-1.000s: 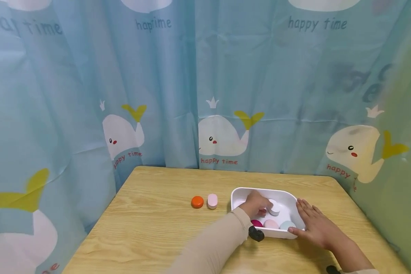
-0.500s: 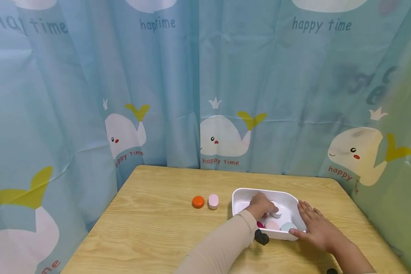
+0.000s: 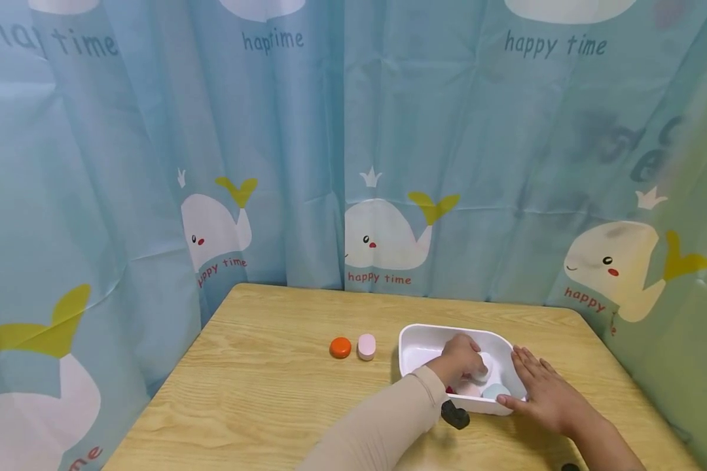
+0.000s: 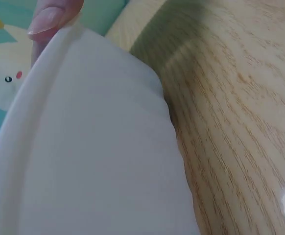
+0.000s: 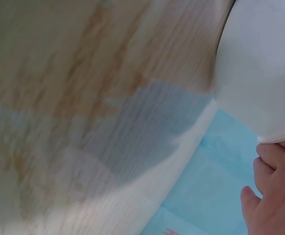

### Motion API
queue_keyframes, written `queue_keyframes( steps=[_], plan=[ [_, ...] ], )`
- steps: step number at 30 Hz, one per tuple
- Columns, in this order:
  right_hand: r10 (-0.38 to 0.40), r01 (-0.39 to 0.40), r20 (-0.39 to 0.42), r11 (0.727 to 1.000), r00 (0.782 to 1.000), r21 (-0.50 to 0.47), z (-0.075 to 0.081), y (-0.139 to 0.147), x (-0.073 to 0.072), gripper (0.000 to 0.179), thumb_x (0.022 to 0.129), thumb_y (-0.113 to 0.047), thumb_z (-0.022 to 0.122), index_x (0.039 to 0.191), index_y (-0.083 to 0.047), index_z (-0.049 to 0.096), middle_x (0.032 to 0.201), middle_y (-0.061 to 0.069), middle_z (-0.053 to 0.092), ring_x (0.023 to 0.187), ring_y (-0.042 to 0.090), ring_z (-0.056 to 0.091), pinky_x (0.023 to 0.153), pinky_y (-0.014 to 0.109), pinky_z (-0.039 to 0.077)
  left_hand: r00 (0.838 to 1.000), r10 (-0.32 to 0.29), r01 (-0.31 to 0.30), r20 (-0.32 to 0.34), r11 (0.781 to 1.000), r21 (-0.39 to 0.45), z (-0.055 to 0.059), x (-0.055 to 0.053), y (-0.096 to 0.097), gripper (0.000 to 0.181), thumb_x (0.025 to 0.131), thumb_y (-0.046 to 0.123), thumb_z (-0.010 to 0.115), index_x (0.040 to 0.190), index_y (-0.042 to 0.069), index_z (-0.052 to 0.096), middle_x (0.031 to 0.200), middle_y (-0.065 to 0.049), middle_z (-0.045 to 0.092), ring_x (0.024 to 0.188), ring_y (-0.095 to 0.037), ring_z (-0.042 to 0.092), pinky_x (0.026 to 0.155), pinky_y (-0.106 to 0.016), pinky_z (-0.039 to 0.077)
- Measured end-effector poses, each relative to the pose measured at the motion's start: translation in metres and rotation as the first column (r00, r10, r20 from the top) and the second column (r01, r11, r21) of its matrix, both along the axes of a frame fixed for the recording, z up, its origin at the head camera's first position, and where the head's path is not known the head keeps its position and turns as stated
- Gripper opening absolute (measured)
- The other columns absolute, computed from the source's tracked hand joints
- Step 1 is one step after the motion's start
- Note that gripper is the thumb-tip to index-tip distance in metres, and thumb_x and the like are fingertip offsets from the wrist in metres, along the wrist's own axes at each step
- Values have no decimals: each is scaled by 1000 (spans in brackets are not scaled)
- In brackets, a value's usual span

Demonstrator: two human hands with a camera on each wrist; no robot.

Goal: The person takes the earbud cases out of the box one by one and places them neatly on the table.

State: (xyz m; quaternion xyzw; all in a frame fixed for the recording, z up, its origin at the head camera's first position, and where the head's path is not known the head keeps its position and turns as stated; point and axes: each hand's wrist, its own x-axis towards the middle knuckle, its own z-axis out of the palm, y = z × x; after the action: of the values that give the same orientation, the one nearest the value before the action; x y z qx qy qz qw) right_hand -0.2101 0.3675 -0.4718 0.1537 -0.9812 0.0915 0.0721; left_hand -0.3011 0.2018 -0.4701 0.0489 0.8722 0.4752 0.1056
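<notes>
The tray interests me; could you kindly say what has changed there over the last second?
The left hand and the white piece it holds have moved right inside the tray. The right hand stays at the tray's right end; the orange piece and pink piece outside stay put.

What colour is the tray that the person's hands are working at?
The tray is white, best seen in the head view.

A small curtained-off nook, homelike in feel: pale blue curtains [image 3: 306,131] printed with cartoon whales [image 3: 385,239] and "happy time" enclose a wood-grain surface [image 3: 259,386] at the back and both sides. Whether it belongs to a home or a studio cannot be told.
</notes>
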Motion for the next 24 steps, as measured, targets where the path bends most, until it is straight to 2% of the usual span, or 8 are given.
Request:
queue_keyframes(
  steps=[3, 5, 7, 10, 14, 20, 24],
  plan=[
    [-11, 11, 14, 1000, 1000, -10, 0, -1, 1, 93, 89, -56, 61, 143, 14, 32, 151, 30, 28, 138, 47, 24, 110, 24, -16, 1000, -13, 13, -4, 1000, 7, -1, -1, -2, 27, 68, 2, 85, 83, 10, 64, 71, 1, 54, 55, -13, 51, 47, -23, 47],
    [-19, 20, 32, 1000, 999, -19, 0, -2, 1, 94, 88, -56, 61, 143, 14, 32, 151, 30, 27, 138, 47, 23, 115, 36, -10, 1000, -15, 15, 7, 999, 30, -1, -3, -5, 25, 70, 4, 85, 86, 9, 66, 74, 1, 54, 56, -13, 52, 50, -23, 49],
    [-29, 31, 55, 999, 998, -27, 0, -2, 1, 95, 88, -57, 60, 144, 14, 31, 152, 30, 26, 139, 47, 22, 117, 47, -3, 1000, -20, 19, 19, 997, 77, 0, -6, -10, 25, 71, 3, 84, 88, 8, 66, 75, 1, 55, 58, -13, 54, 53, -25, 53],
    [-38, 40, 75, 999, 996, -32, 0, -1, 1, 96, 88, -58, 60, 144, 14, 30, 152, 30, 24, 139, 48, 20, 116, 54, 3, 999, -13, 3, 52, 984, 178, 1, -9, -18, 24, 72, -1, 83, 88, 7, 66, 76, -1, 55, 60, -14, 57, 57, -29, 57],
    [-42, 44, 71, 999, 997, -26, -1, 1, 2, 97, 88, -59, 60, 144, 14, 29, 152, 30, 24, 139, 48, 20, 116, 44, -7, 995, -21, -9, 95, 953, 303, 4, -10, -31, 24, 73, -6, 80, 89, 4, 65, 77, -3, 56, 64, -17, 60, 60, -34, 59],
    [-35, 36, 60, 999, 998, -24, -2, 1, 1, 97, 88, -59, 59, 144, 14, 29, 152, 30, 24, 139, 48, 20, 108, 25, -19, 980, -86, -5, 177, 887, 462, 13, -12, -51, 20, 79, -8, 75, 93, 1, 64, 79, -6, 62, 71, -21, 65, 66, -38, 59],
    [-18, 19, 37, 1000, 999, -14, -2, 1, -1, 96, 89, -58, 59, 144, 15, 29, 152, 31, 25, 139, 48, 21, 104, 19, -20, 979, -108, 10, 172, 871, 491, 27, -13, -66, 22, 81, -6, 74, 99, 0, 65, 82, -7, 64, 76, -23, 68, 66, -36, 59]
  ],
)
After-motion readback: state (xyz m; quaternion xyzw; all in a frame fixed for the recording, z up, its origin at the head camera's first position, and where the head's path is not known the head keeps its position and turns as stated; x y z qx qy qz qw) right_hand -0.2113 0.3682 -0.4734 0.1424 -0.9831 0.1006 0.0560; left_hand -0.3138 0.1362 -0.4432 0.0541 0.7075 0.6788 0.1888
